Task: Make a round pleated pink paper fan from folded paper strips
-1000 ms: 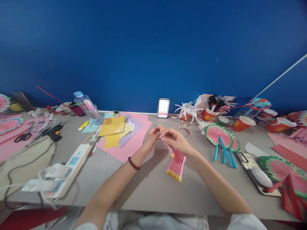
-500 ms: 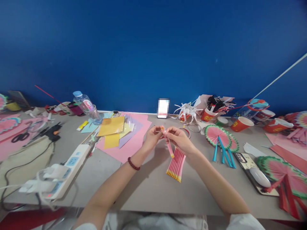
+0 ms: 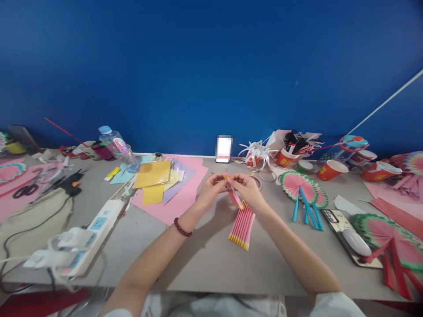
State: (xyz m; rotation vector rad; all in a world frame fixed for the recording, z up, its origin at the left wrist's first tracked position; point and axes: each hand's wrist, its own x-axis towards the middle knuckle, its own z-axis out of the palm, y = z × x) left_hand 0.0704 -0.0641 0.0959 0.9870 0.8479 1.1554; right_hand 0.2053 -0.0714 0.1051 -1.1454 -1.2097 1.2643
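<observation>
Both my hands meet above the middle of the table, fingertips pinched on a narrow pink paper strip with yellow ends. My left hand holds its upper end from the left, a dark red bead bracelet on that wrist. From the right, my right hand grips the same strip close by; its lower end hangs free, tilted to the right. Just below the hands, a pleated pink paper piece with yellow edges lies on the table. The fingertips partly hide the strip's top.
Pink paper sheets and a yellow paper pack lie to the left, near a power strip. A phone stands against the blue wall. Watermelon-coloured paper fans, red paper cups and a mouse are to the right.
The strip's lower end has swung up and slightly right between my fingers. Both hands stay close together at nearly the same spot.
</observation>
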